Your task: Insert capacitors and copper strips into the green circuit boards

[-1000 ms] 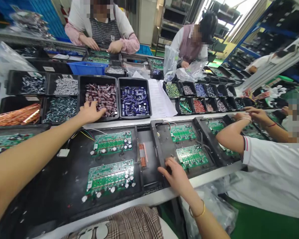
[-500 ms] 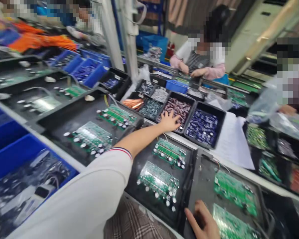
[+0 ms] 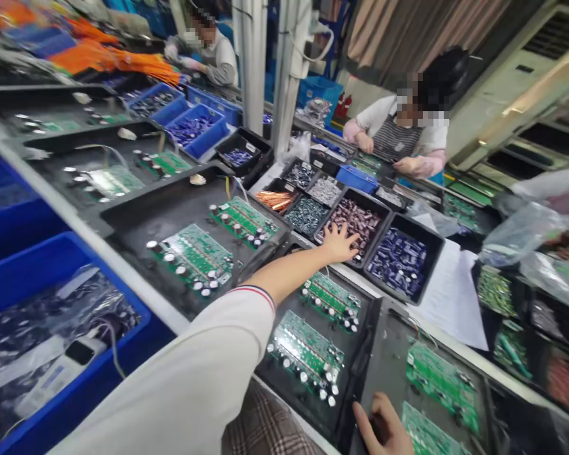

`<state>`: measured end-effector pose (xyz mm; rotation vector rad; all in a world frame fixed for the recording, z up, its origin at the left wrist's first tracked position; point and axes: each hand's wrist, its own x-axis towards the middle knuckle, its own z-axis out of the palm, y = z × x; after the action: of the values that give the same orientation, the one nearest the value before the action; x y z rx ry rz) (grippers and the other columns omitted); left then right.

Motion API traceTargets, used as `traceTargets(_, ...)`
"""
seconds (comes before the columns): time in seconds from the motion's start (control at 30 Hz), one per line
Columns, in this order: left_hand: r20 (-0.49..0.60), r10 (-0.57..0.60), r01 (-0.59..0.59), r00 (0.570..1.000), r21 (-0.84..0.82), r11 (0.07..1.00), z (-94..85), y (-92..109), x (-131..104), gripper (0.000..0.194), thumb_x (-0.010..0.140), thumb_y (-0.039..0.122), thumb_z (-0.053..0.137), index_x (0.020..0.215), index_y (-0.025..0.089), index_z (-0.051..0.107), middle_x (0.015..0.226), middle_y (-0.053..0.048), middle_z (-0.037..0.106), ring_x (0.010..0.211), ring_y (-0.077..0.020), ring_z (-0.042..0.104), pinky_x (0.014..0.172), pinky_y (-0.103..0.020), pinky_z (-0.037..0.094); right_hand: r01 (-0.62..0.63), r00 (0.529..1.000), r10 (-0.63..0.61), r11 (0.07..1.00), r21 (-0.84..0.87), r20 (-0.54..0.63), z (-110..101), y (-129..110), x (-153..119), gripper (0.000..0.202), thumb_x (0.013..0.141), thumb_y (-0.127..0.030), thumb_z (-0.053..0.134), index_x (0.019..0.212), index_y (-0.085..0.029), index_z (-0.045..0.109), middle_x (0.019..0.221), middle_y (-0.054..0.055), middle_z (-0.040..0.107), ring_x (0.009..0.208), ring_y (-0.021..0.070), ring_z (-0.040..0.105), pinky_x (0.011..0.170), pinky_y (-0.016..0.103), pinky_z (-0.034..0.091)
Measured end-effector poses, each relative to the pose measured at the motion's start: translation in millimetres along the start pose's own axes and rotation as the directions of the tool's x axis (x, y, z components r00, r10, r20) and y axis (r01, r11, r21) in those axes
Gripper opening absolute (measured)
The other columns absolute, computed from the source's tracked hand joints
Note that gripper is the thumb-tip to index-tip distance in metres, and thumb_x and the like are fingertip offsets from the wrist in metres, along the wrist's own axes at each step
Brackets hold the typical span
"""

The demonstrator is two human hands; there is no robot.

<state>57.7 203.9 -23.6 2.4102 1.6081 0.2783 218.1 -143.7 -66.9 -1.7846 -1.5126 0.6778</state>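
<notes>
My left hand (image 3: pixel 340 244) reaches over the near edge of a black bin of brownish components (image 3: pixel 358 218), fingers spread and resting among the parts. Right of it is a bin of dark blue capacitors (image 3: pixel 401 259). Below my forearm lie two green circuit boards, an upper one (image 3: pixel 332 297) and a lower one (image 3: pixel 306 351), in a black tray. My right hand (image 3: pixel 384 426) is at the bottom, thumb and fingers apart, beside the edge of another black tray (image 3: pixel 379 360) with green boards (image 3: pixel 443 379). Nothing shows between its fingers.
A blue crate (image 3: pixel 142 316) of bagged parts is at lower left. More trays with boards (image 3: pixel 196 253) run to the upper left. White posts (image 3: pixel 289 76) rise behind the bins. Paper sheets (image 3: pixel 448 297) lie at right. Two people (image 3: pixel 398 136) work across the line.
The camera view has shifted, so the scene sits further right and another person shows at the top. My left hand stays at the brownish components' bin, its fingers still spread.
</notes>
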Motion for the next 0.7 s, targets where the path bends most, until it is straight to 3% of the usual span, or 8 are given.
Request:
traceTargets(0.13,0.020,0.018,-0.017,1.000,-0.026,1.000,1.6,-2.8,6.0,0.069,0.085,0.065,0.039,0.148,0.037,0.034,0.160,-0.009,0.013,0.138,-0.0499,0.016,0.105,-0.068,0.013,-0.006,0.996,0.013,0.997,-0.082,0.087,-0.7,-35.7,1.7,0.036,0.085,-0.046,0.056,0.064,-0.024,0.038,0.066,-0.002,0.043,0.058,0.0153,0.047,0.054,0.028,0.043)
traceTargets(0.27,0.044,0.044,-0.043,0.998,-0.024,0.999,4.3,-2.9,19.1,0.070,0.085,0.066,0.038,0.149,0.038,0.031,0.160,-0.008,0.010,0.137,-0.0505,0.016,0.104,-0.068,0.015,0.006,0.989,0.009,0.995,-0.098,0.148,15.2,-64.8,8.7,0.028,0.088,-0.037,0.053,0.069,-0.023,0.037,0.071,-0.003,0.044,0.065,0.0137,0.047,0.059,0.026,0.040)
traceTargets(0.5,0.016,0.067,-0.068,0.998,0.010,0.998,4.9,-0.6,30.9,0.064,0.088,0.058,0.036,0.149,0.036,0.033,0.157,-0.011,0.015,0.134,-0.0480,0.022,0.100,-0.065,0.025,0.056,0.979,-0.037,0.994,-0.090,0.199,75.8,-111.2,25.6,0.010,0.086,-0.028,0.053,0.087,-0.022,0.045,0.085,0.000,0.051,0.075,0.0148,0.051,0.070,0.028,0.046)
traceTargets(0.7,-0.026,0.083,-0.081,0.996,0.045,0.996,5.5,-0.8,33.3,0.053,0.093,0.046,0.029,0.140,0.030,0.047,0.153,-0.014,0.021,0.129,-0.0448,0.028,0.094,-0.064,0.032,0.116,0.949,-0.071,0.985,-0.131,0.307,137.7,-153.9,39.6,0.026,0.087,-0.037,0.052,0.102,-0.015,0.050,0.101,0.011,0.055,0.091,0.0228,0.056,0.082,0.038,0.052)
